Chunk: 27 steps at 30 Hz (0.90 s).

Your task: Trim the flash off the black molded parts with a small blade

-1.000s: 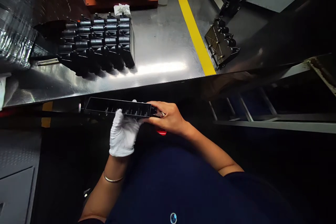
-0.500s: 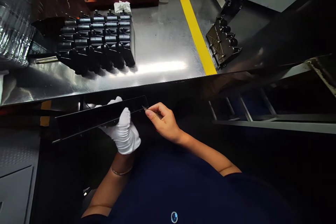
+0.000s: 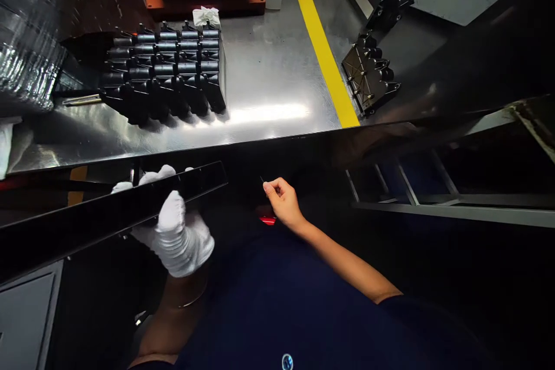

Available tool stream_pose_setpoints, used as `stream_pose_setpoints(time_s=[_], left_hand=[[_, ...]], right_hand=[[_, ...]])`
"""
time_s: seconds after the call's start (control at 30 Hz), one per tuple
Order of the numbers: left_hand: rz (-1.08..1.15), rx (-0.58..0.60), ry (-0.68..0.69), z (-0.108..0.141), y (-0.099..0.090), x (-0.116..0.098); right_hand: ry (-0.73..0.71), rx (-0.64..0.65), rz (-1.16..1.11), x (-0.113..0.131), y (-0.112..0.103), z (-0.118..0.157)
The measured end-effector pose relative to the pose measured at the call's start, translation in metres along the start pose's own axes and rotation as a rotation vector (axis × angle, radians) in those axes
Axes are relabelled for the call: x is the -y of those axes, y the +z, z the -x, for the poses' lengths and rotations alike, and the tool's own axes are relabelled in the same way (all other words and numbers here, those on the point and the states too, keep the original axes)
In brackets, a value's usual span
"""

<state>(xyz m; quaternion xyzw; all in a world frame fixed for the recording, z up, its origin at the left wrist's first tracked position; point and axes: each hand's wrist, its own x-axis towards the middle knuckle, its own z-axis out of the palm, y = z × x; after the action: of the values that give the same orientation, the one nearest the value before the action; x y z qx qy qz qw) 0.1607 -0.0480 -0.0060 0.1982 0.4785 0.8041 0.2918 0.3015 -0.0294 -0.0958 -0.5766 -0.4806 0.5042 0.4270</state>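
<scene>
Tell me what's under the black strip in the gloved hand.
Under the black strip, the fingers of the gloved left hand show past the far edge. A grey panel lies lower down. The strip's underside is covered.

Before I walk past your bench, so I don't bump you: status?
Gloved left hand gripping long black bar, tilted. Bare right hand pinching thin pin. Rows of black parts beyond, on steel bench.

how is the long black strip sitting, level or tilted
Tilted: the black strip runs diagonally across the view, its right end higher, gripped by the gloved left hand.
</scene>
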Motion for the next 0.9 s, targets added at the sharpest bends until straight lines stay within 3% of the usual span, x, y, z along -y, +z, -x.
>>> stream_pose_setpoints(time_s=[0.1,0.2,0.3,0.37,0.67,0.8,0.9], left_hand=[[0.001,-0.035,-0.132,-0.003,-0.003,-0.001],[-0.007,-0.059,-0.267,-0.001,-0.003,0.005],[-0.032,-0.055,-0.295,0.002,-0.002,0.009],[-0.044,-0.055,-0.287,0.004,-0.002,0.009],[-0.001,0.013,-0.329,0.0,-0.005,-0.003],[0.093,0.116,-0.547,0.006,-0.007,-0.009],[0.083,0.098,-0.668,0.003,-0.01,-0.005]], right_hand=[[-0.1,0.089,-0.011,0.011,-0.007,0.002],[-0.388,0.19,0.033,0.034,-0.012,0.003],[-0.654,0.226,0.093,0.051,-0.016,-0.001],[-0.724,0.214,0.129,0.054,-0.018,-0.004],[-0.776,0.175,0.153,0.046,-0.013,-0.017],[-0.627,0.083,0.165,0.044,-0.018,-0.031],[-0.558,0.171,0.15,0.048,-0.024,-0.03]])
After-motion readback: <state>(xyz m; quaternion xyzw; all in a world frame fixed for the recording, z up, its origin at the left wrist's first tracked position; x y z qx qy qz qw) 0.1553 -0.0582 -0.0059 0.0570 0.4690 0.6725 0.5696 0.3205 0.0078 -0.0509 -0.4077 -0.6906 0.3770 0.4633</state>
